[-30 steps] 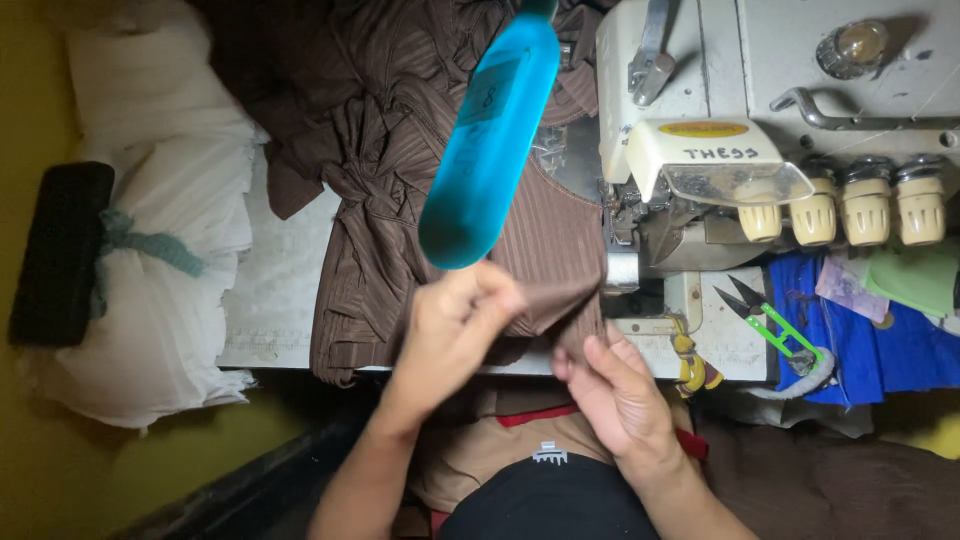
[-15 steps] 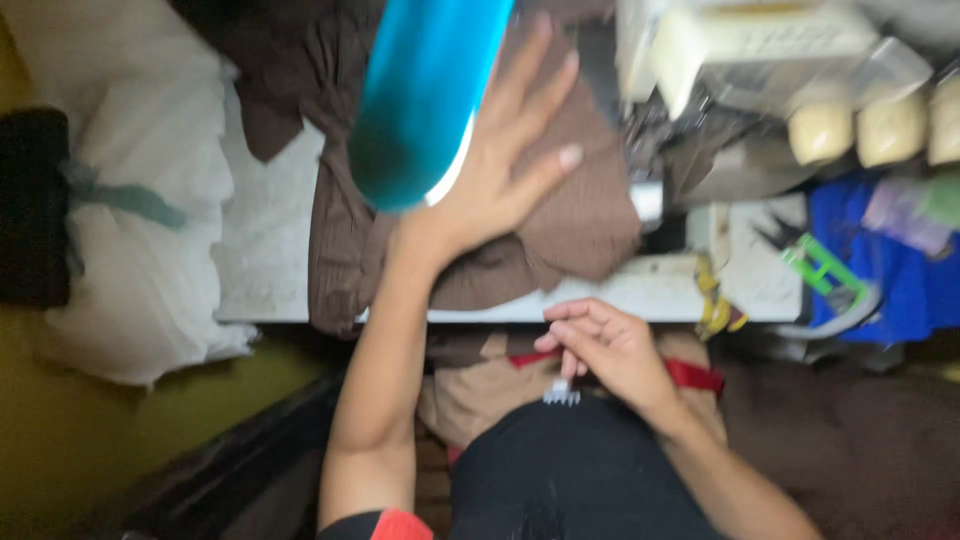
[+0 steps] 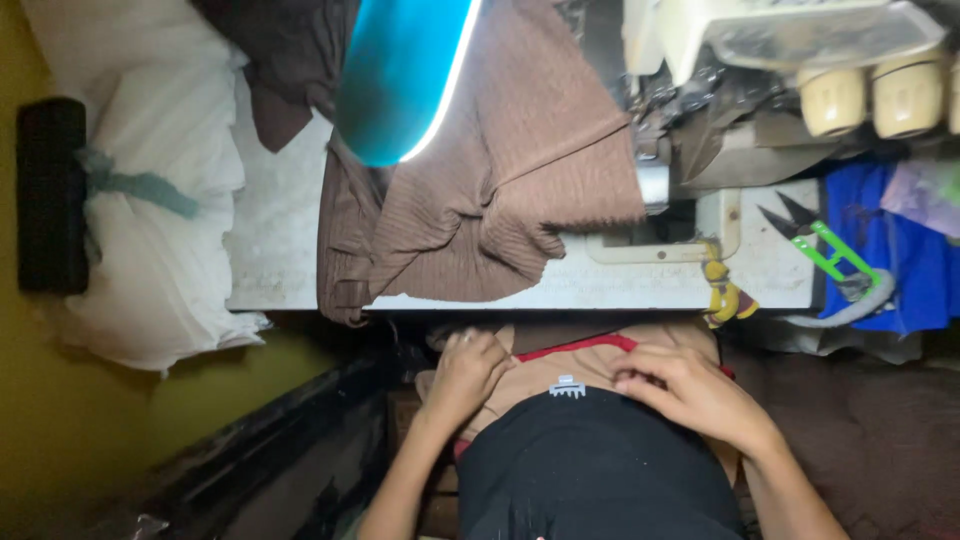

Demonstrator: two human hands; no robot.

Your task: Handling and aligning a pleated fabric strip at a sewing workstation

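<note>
Low in the frame, below the table edge: left hand (image 3: 468,375) at centre-left, fingers curled down and pinching the tan fabric (image 3: 590,362) lying in the lap; right hand (image 3: 690,392) at centre-right, fingers bent and pressing on the same fabric where it meets the black garment (image 3: 600,470), thumb side toward a small grey clip-like piece (image 3: 566,385); grip of the right hand not quite clear, seemingly gathering cloth rather than lying flat. A thin red edge (image 3: 575,348) showing along the top of the tan fabric, between the two hands. Above, across the middle of the frame, a pale worn table (image 3: 620,285), with a ribbed brown cloth (image 3: 500,190) heaped on it and drooping over its front edge at centre-left, well apart from both hands. Over the cloth at top centre, a bright teal lamp head (image 3: 400,70), blurred and close to the camera. At upper right, a cream sewing machine (image 3: 720,120) with pale thread cones (image 3: 870,95); green-handled snips (image 3: 825,245) at right on blue cloth (image 3: 905,270). White bundled fabric (image 3: 150,200) at left, beside a black oblong thing (image 3: 50,195) against the yellow wall
</note>
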